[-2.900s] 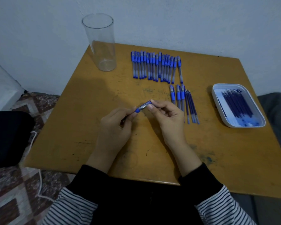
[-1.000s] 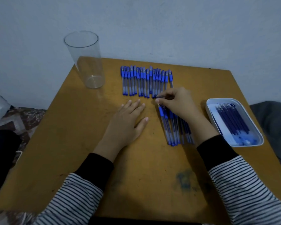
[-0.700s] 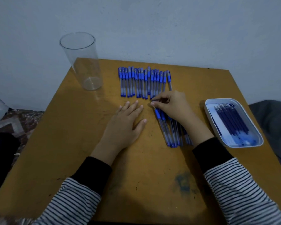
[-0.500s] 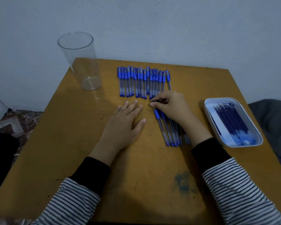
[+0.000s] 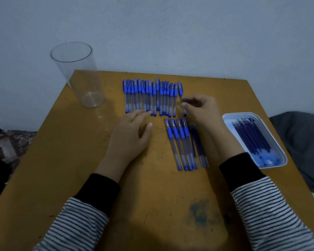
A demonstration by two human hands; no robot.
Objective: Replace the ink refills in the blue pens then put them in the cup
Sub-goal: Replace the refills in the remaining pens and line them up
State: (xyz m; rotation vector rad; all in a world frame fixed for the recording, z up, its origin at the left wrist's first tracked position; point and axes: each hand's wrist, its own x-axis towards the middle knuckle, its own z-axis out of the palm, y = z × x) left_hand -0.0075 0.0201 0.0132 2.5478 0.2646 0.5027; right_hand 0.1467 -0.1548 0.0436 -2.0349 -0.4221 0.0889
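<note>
One pen [image 5: 181, 89] is pinched by the right hand [image 5: 203, 113], four pens [image 5: 179, 142] are laid beside the flat, relaxed left hand [image 5: 130, 138].

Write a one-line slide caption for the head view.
Right hand at the end pen of the far row, left hand flat on the table, clear cup empty.
</note>
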